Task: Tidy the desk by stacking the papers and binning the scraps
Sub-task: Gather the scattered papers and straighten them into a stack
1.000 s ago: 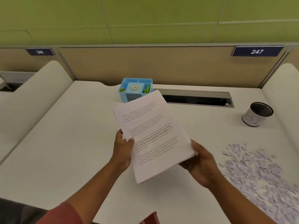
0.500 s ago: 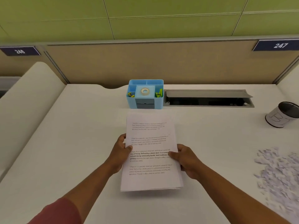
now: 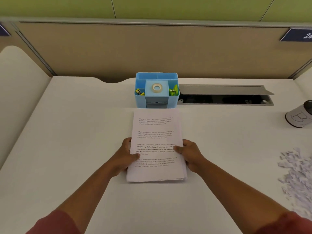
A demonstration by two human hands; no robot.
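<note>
The stack of white printed paper sheets (image 3: 157, 146) lies flat on the white tabletop (image 3: 76, 132) at the middle of its width, its far short edge just in front of the light-blue plastic desk organiser (image 3: 156, 91) that stands at the tabletop's far edge. The person's left hand (image 3: 125, 155) grips the stack's left long edge, thumb pressed on the top sheet and fingers curled at the side; the right hand (image 3: 189, 152) holds the right long edge the same way, thumb on the printed face. At the near right corner the lower sheets fan out slightly, so the pile is not fully squared. If the hands let go carelessly or drag across the top sheet, the loose pages could slide and skew, since nothing binds them. A push forward would press the stack against the organiser and buckle the far edge. The heap of small white torn paper scraps (image 3: 298, 176) sits at the right edge of the tabletop, well apart from the stack, and none of it appears binned yet. The scraps look light, so a quick sweep of a sleeve or hand could scatter them off the edge. The white cylindrical bin with a dark rim (image 3: 299, 118) stands beyond the heap near the far right corner, partly cut off by the frame, and its narrow mouth would make spills likely.
</note>
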